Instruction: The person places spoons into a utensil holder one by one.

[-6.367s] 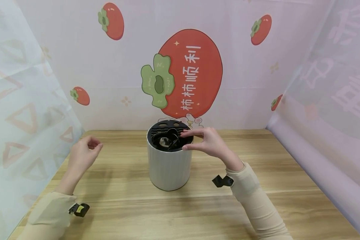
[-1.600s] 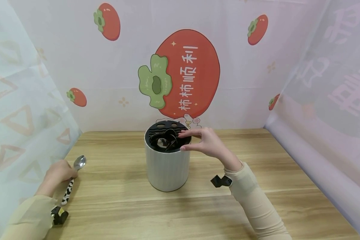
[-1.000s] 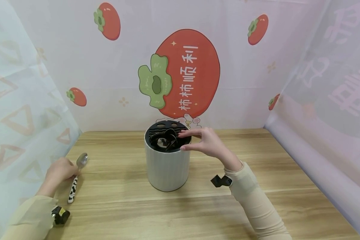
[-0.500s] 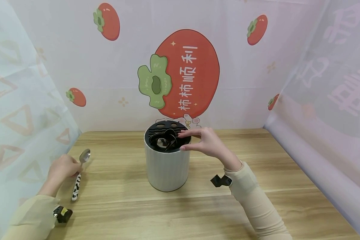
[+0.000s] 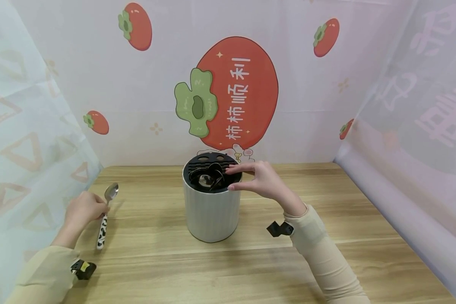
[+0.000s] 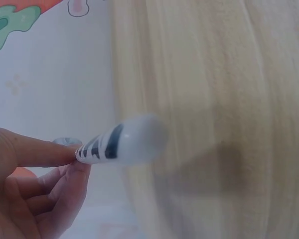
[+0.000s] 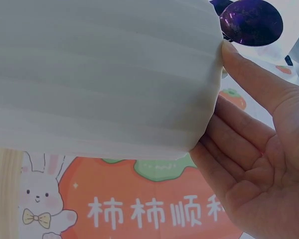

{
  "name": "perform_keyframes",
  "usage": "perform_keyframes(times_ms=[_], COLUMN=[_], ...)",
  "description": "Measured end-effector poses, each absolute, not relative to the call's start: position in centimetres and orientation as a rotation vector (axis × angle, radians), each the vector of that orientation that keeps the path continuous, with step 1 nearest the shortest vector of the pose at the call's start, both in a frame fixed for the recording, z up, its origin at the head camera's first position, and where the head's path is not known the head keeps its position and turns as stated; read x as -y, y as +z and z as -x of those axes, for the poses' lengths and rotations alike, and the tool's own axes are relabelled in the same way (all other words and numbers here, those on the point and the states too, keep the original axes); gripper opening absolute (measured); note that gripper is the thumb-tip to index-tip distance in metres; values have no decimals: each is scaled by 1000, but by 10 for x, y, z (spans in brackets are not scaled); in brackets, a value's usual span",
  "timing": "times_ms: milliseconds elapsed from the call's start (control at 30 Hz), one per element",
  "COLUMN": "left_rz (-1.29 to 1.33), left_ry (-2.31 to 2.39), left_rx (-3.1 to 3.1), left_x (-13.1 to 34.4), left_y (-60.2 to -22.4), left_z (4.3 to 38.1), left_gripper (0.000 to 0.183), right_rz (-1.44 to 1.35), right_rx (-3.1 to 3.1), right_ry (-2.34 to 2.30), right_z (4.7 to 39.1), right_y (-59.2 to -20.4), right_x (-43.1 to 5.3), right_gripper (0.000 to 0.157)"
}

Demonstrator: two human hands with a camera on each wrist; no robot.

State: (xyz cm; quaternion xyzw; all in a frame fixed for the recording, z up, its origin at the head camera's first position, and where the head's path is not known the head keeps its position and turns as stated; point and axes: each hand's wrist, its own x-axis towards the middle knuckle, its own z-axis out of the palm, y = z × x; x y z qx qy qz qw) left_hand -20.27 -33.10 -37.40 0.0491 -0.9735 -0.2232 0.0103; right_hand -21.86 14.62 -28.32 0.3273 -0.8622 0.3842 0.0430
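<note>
In the head view my left hand [image 5: 84, 207] pinches a metal spoon [image 5: 102, 228] by the upper part of its white handle with black patches, thumb against fingers. The spoon's bowl points away, and its handle end [image 6: 139, 140] juts towards the left wrist camera over a shadow on the table. My right hand [image 5: 264, 180] is at the right side of a white ribbed utensil holder [image 5: 211, 215] with a black slotted top. Its thumb and fingers curve round the holder's wall by the rim [image 7: 209, 99]. Several dark, shiny rounded utensil heads [image 5: 206, 180] show in the holder's large opening.
The wooden table [image 5: 163, 270] spreads around the holder. Behind it hangs a pale backdrop [image 5: 304, 105] printed with persimmons, and pale sheets [image 5: 26, 126] stand at both sides. Narrow slots and two round holes [image 5: 203, 158] show at the back of the holder's top.
My left hand held nothing at first, then had the spoon at the table's left edge. Over the last second it has moved slightly right and away with the spoon. My right hand stays put.
</note>
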Motion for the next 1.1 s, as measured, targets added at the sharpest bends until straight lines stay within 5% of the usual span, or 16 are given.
perform_keyframes(times_ms=[200,467,1100], left_rz=[-134,-123,-103], left_ry=[-670,-731,-771], left_rx=[3021,3000,2868], left_x=[324,317,288], left_y=[-372,-363,-348], left_z=[202,204,199], left_gripper=[39,19,19], right_rz=[-995,-979,-992], right_rx=[2646,2637,2629], right_ry=[1175,1165,1164], right_z=[219,218,219], right_y=[-284,-283,-284], right_x=[-146,-146,-146], right_gripper=[39,37,38])
